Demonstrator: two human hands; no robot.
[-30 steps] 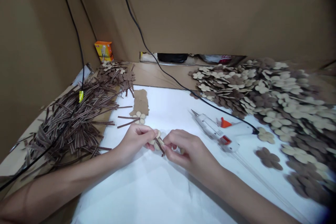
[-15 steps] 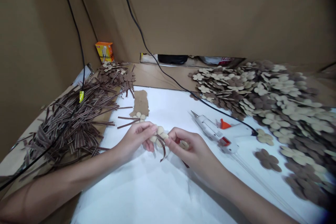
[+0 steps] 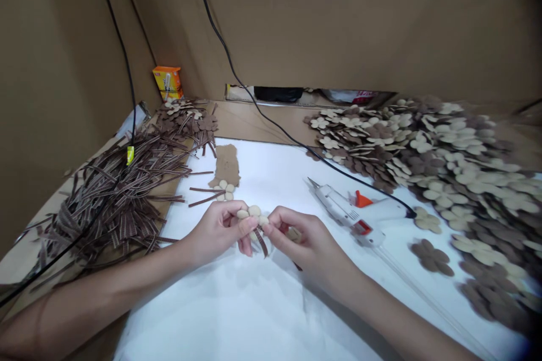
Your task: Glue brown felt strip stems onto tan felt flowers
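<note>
Between both hands, over the white work surface (image 3: 254,304), is a cream felt flower (image 3: 254,211) with a brown stitched ribbon (image 3: 261,242) hanging from its middle. My left hand (image 3: 224,228) pinches the flower from the left, its thumb pressing on the front near the ribbon. From the other side my right hand (image 3: 298,234) grips the flower's edge between thumb and finger. Another cream piece (image 3: 294,233) and a dark ribbon end show at the right palm, partly hidden by the fingers.
A white glue gun (image 3: 347,208) lies to the right, its black cord (image 3: 271,119) crossing behind. Brown and cream felt flowers (image 3: 444,163) are heaped at right. Cut ribbons (image 3: 127,197) pile at left. A cardboard scrap (image 3: 227,163) and an orange box (image 3: 168,82) stand farther back.
My left thumb has moved right and down onto the flower's middle, covering the upper ribbon. The hands have come slightly closer together, and the flower has tilted.
</note>
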